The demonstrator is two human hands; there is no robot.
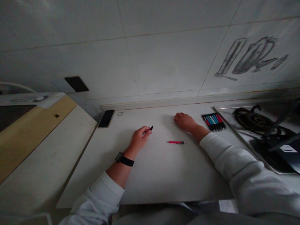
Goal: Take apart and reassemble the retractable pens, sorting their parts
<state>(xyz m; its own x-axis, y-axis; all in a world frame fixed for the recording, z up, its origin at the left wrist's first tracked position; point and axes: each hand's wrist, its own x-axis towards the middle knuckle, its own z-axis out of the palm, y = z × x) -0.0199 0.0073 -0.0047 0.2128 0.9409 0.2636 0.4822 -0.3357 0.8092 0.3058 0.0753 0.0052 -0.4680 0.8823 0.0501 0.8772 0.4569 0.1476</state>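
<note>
At left fingertips (pixel 148 132), stubby black piece (pixel 152 127)

The picture is rather dim and greyish, darker toward its corners. Soft light makes the middle of the worktop (pixel 152 175) the palest, with a faint shadow beside the right fingers (pixel 179 117). The wall (pixel 164 65) has weak sheen at upper left. Edges look stretched (as by wide lens), and fine details are smeared.
</note>
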